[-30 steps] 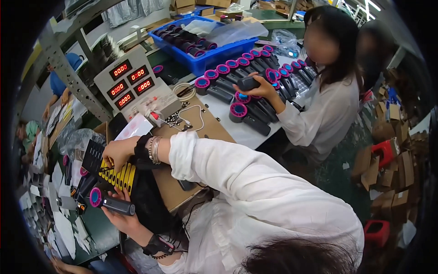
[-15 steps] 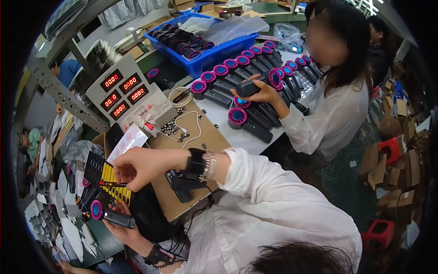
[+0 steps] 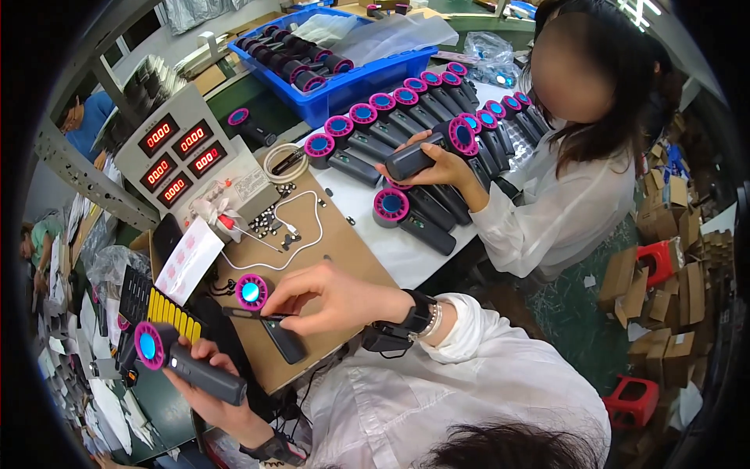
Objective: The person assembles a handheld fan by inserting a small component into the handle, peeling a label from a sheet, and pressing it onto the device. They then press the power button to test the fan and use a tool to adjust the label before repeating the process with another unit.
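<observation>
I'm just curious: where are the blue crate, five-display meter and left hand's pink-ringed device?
Blue crate [image 3: 344, 98]: head view, wall.
Five-display meter [image 3: 182, 162]: head view, panel.
Pink-ringed device [image 3: 203, 378]: head view, handle.

We see red digits glowing in five windows [image 3: 192, 136] on the pale meter [image 3: 183, 159]. Pink print marks the white sheet [image 3: 187, 262] beside it, too small for us to read, like the meter's own fine lettering.

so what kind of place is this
Probably a factory assembly or testing workshop: rows of matching dark handheld devices with pink rims, a meter box with red digit displays, and cardboard boxes heaped at the right.
</observation>
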### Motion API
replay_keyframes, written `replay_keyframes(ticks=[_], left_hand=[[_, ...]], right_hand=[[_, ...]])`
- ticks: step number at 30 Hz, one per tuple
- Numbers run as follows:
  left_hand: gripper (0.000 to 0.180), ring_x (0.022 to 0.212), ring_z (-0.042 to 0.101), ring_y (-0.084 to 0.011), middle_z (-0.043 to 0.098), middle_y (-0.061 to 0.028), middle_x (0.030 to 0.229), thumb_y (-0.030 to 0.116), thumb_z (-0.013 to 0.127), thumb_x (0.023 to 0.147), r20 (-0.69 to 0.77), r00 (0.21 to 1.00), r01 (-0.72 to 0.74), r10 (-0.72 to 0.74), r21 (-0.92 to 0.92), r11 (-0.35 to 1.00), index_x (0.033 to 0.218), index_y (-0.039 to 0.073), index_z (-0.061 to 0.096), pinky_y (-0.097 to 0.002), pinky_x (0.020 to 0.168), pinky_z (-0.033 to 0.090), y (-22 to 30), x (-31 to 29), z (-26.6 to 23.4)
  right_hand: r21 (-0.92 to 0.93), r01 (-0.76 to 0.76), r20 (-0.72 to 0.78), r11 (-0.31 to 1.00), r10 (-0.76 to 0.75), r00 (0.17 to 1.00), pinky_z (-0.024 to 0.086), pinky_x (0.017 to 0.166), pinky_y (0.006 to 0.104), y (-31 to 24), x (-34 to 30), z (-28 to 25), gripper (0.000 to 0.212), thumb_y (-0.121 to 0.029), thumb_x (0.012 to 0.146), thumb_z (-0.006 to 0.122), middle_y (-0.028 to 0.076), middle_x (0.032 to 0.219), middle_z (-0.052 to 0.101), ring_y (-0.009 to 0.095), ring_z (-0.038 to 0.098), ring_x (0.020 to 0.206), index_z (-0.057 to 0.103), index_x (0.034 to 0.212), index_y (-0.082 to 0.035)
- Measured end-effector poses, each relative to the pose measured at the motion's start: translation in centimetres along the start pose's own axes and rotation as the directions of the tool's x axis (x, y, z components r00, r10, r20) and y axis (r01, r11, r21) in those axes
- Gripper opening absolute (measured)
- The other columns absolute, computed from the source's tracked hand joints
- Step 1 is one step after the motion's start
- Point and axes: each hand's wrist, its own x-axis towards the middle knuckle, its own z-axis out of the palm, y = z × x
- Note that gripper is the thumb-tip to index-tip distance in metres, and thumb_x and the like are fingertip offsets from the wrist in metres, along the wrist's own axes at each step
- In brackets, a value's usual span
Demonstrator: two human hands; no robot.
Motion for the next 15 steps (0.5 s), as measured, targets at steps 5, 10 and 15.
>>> replay_keyframes(ticks=[5, 10, 15], left_hand=[[0.048, 0.09, 0.045, -0.0188, 0.045, -0.01, 0.094, 0.042, 0.04, 0.094, -0.029, 0.995, 0.092, -0.093, -0.032, 0.995, 0.118, 0.0, 0.042, -0.031, 0.076, 0.044, -3.7, 1.2, 0.6], [0.052, 0.085, 0.046, -0.0186, 0.047, -0.007, 0.091, 0.05, 0.04, 0.092, -0.157, 0.981, 0.109, -0.117, -0.058, 0.992, 0.115, 0.004, 0.046, -0.0307, 0.076, 0.043, -6.2, 0.6, 0.6], [0.056, 0.084, 0.051, -0.0199, 0.053, -0.0071, 0.091, 0.056, 0.035, 0.09, -0.139, 0.982, 0.132, -0.131, -0.002, 0.991, 0.113, 0.007, 0.049, -0.0331, 0.075, 0.045, -6.5, -0.9, -0.6]], right_hand=[[-0.006, -0.03, -0.172, 1.0, 0.029, 0.985, 0.051, 0.072, 0.0242, -0.5, -2.5, -1.0, 0.025, 0.0, 0.077, 0.063, 0.009, 0.092, 0.062, 0.013, 0.061, 0.081, 0.063, 0.101, 0.002], [-0.091, -0.073, -0.262, 0.993, 0.047, 0.964, 0.051, 0.072, 0.0238, -1.0, -4.7, -1.0, 0.024, 0.002, 0.075, 0.063, 0.01, 0.092, 0.063, 0.013, 0.061, 0.08, 0.064, 0.099, 0.004], [-0.35, -0.096, -0.24, 0.932, 0.01, 0.971, 0.049, 0.07, 0.0236, 0.0, -6.9, -0.2, 0.024, 0.007, 0.072, 0.06, 0.011, 0.09, 0.062, 0.015, 0.06, 0.079, 0.064, 0.096, 0.005]])
